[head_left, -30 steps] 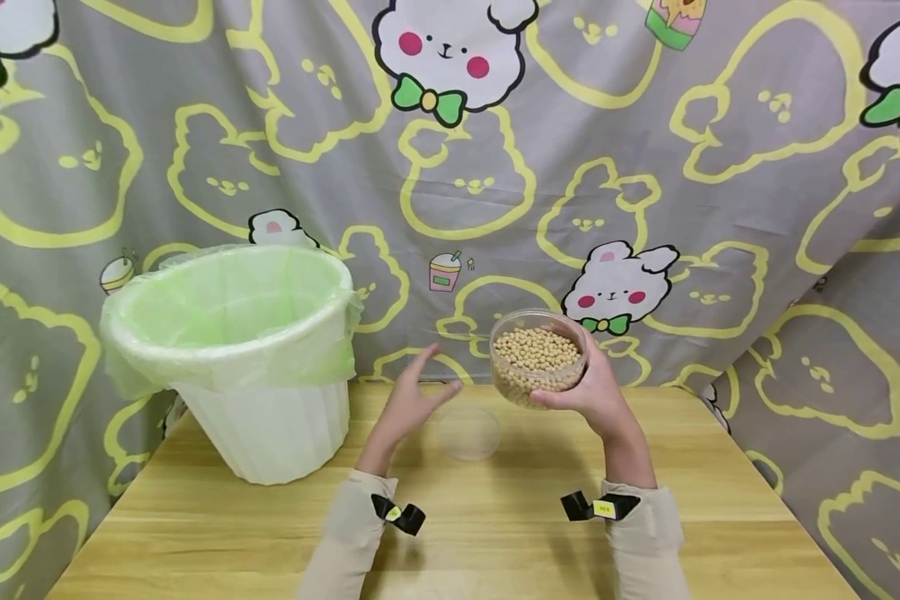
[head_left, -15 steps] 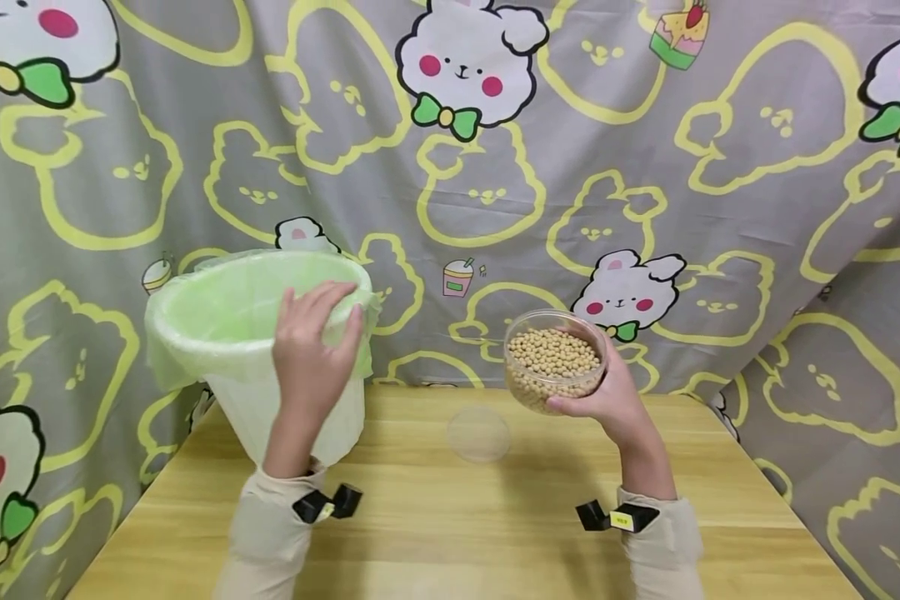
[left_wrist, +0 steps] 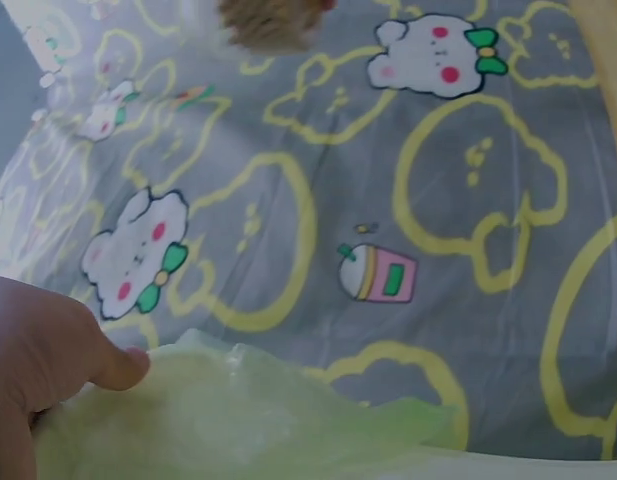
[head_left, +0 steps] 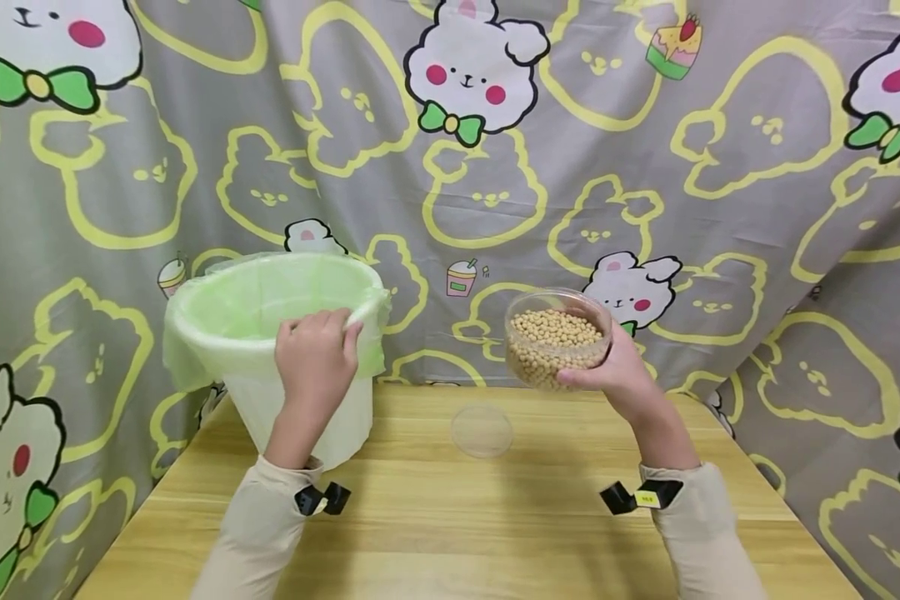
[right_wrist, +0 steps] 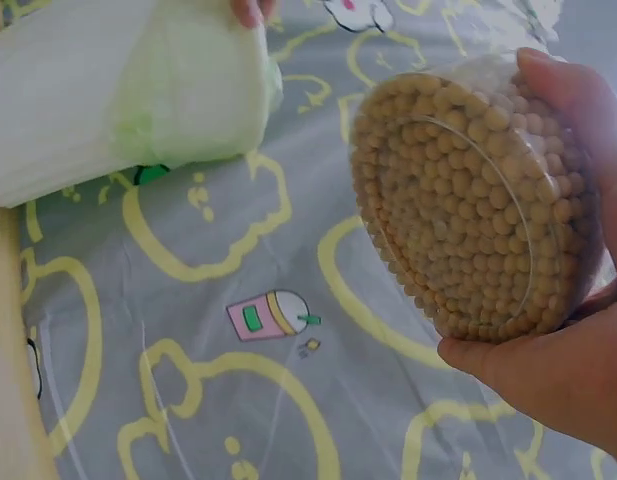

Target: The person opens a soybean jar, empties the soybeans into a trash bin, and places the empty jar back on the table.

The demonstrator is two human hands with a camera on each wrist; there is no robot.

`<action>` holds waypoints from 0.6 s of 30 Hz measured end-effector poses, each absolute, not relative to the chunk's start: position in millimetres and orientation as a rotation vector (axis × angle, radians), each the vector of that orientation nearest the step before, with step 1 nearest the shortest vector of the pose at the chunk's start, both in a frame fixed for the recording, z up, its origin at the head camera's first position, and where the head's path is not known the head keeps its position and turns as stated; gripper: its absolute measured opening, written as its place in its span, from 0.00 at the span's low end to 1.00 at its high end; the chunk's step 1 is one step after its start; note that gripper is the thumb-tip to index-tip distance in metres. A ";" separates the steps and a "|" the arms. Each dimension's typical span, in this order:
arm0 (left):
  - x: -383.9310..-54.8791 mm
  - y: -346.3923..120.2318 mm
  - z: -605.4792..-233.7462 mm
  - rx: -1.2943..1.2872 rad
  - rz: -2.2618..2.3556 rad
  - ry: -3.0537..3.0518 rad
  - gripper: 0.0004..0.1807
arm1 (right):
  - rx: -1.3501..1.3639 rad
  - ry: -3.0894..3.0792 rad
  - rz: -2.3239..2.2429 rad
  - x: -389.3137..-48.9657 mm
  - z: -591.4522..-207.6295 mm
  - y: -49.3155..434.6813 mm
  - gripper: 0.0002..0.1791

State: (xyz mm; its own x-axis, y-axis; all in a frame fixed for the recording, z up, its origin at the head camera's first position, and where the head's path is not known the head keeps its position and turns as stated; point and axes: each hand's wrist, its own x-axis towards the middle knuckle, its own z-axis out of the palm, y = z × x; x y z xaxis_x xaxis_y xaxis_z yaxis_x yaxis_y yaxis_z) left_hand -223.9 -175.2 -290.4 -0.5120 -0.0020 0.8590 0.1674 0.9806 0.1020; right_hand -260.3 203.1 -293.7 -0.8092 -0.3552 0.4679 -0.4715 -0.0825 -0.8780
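In the head view my left hand (head_left: 315,358) grips the near right rim of a white trash can (head_left: 300,425) lined with a pale green bag (head_left: 262,304). The left wrist view shows the thumb (left_wrist: 118,368) lying over the bag at the rim. My right hand (head_left: 622,375) holds a clear round plastic jar (head_left: 558,342) of dried soybeans (head_left: 555,329) in the air, tilted slightly, its top open. From the right wrist camera, the beans (right_wrist: 448,220) show packed against the jar's base, with fingers around its side.
A clear round lid (head_left: 482,430) lies flat on the wooden table (head_left: 450,517) between the hands. Behind the table hangs a grey curtain (head_left: 487,200) with cartoon prints. The trash can stands at the table's back left.
My left hand has moved left from near the lid to the trash can and taken hold of its rim. My right hand still holds the jar, slightly further right.
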 end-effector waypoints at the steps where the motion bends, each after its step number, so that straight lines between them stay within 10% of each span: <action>1: -226.4 -171.7 -292.6 -0.117 -0.188 -2.062 0.11 | 0.939 -2.081 2.052 -260.9 -288.4 201.3 0.51; 18: -252.3 -126.1 -311.5 -0.017 0.025 -1.828 0.10 | 0.847 -2.268 2.063 -291.2 -200.8 130.5 0.50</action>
State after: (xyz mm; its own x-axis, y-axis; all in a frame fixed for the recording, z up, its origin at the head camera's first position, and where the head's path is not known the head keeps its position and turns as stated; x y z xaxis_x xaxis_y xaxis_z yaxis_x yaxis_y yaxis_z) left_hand -252.3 -126.1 -311.5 -0.2543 0.0249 0.9668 -0.0020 0.9997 -0.0263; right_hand -291.2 130.5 -200.8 -0.8575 -0.4048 0.3174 -0.3543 0.0173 -0.9350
